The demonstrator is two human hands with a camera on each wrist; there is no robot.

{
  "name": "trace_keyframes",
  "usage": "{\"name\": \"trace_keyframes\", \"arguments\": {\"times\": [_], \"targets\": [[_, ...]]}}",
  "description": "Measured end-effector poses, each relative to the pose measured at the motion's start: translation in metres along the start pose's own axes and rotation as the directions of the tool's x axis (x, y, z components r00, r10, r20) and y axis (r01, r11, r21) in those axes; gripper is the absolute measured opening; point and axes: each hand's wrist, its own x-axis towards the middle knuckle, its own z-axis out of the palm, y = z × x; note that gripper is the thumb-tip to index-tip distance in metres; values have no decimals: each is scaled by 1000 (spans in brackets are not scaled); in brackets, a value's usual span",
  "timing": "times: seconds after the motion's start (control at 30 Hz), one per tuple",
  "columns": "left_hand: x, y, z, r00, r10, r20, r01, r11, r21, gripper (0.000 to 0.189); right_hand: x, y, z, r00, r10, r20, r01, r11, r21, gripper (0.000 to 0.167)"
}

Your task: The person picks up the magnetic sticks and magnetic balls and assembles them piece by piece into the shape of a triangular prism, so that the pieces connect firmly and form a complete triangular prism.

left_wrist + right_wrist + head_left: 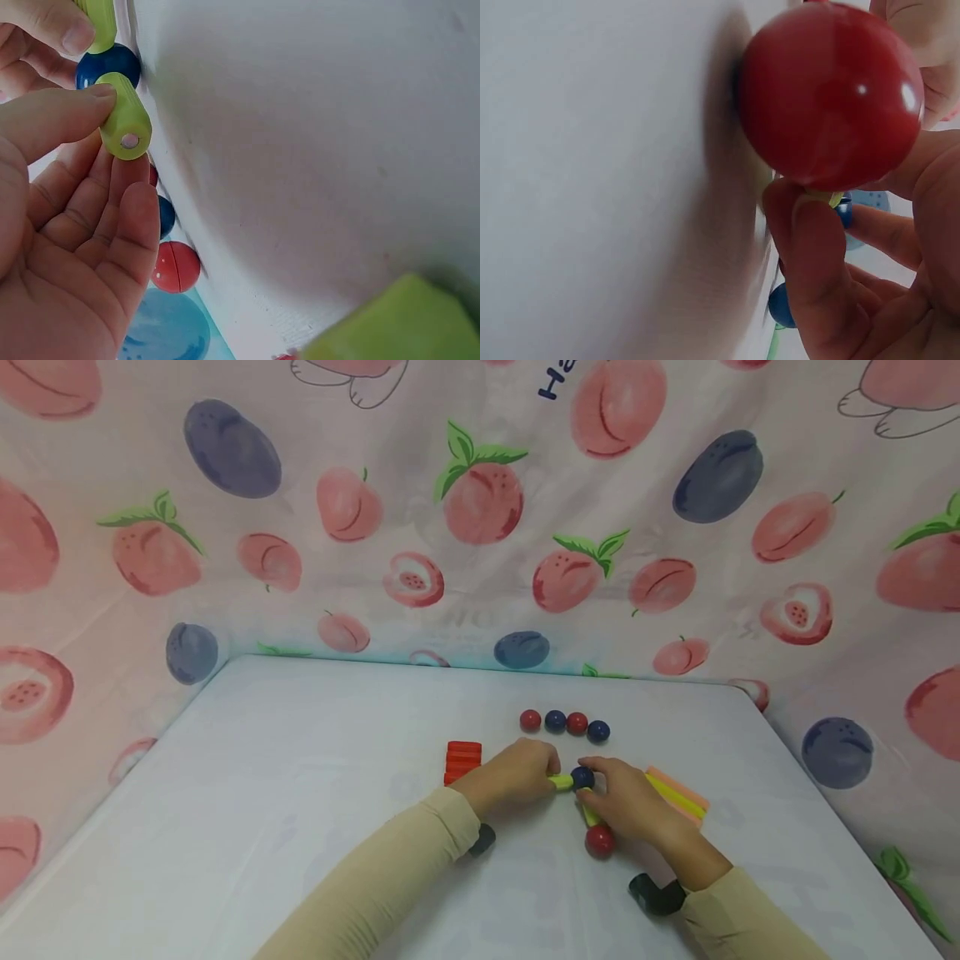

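My left hand [517, 772] pinches a lime-green magnetic rod [126, 124] between thumb and fingers; its free end shows a small round metal tip. The rod's other end meets a dark blue ball [582, 777]. From that ball a second lime-green rod [591, 815] runs toward the near side, with a glossy red ball [829, 97] on its end. My right hand [626, 797] holds this second rod, thumb and fingers around it close to the blue ball. The two rods form a bend at the blue ball, low over the table.
Behind the hands, two red and two blue balls [555, 721] line up on the white table [315, 760]. Red rods [462, 760] lie beside the left wrist. Orange and yellow rods [678, 793] lie right of my right hand. A blurred lime-green thing [405, 326] is close to the left wrist camera.
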Motion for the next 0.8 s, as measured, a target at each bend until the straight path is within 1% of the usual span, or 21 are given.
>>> {"name": "trace_keyframes", "arguments": {"times": [0.23, 0.4, 0.53, 0.6, 0.67, 0.73, 0.8], "targets": [[2, -5, 0, 1000, -16, 0, 16, 1000, 11, 17, -2, 0, -1, 1000, -6, -5, 6, 1000, -18, 56], [4, -12, -5, 1000, -16, 3, 16, 1000, 22, 22, -2, 0, -1, 1000, -3, -8, 3, 999, -32, 56], [5, -17, -15, 1000, 5, 5, -6, 998, 55, 25, -2, 1, -1, 1000, -3, -13, 2, 999, -45, 56], [7, -21, -21, 1000, 30, 1, -30, 995, 95, 27, -1, 2, 0, 1000, -1, -13, 0, 999, -49, 56], [12, -26, -28, 999, 53, -6, -52, 988, 143, 30, -1, 2, 1, 1000, 2, -14, -2, 999, -47, 56], [17, -29, -36, 998, 65, -18, -61, 982, 177, 34, -1, 2, 1, 1000, -2, -15, 1, 999, -47, 56], [24, -32, -43, 997, 70, -34, -62, 980, 190, 38, -1, 2, 1, 1000, -7, -16, 6, 999, -46, 57]]}}
